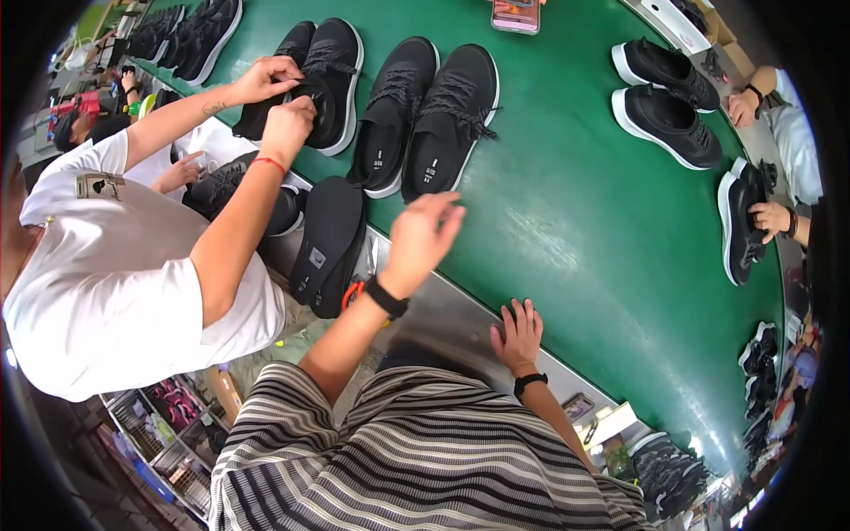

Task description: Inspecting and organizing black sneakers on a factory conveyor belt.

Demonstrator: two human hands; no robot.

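Note:
A pair of black sneakers with white soles, a left shoe (395,93) and a right shoe (461,84), stands on the green tabletop (540,177) with heels toward me. My left hand (421,239) hovers by the heel of the right shoe, thumb apart from the fingers and nothing visible in it. Whether it touches the shoe I cannot tell. Fingers spread, my right hand (520,338) rests flat at the table's near edge. Left of my left wrist lie black insoles (329,221), with an orange looped handle (352,294) partly hidden beside them.
At my left a co-worker in a white shirt (133,274) handles another black sneaker (332,53). Across the table, other hands are near black sneakers (673,133). A phone (516,15) lies at the far edge. A metal rim (452,314) borders the table.

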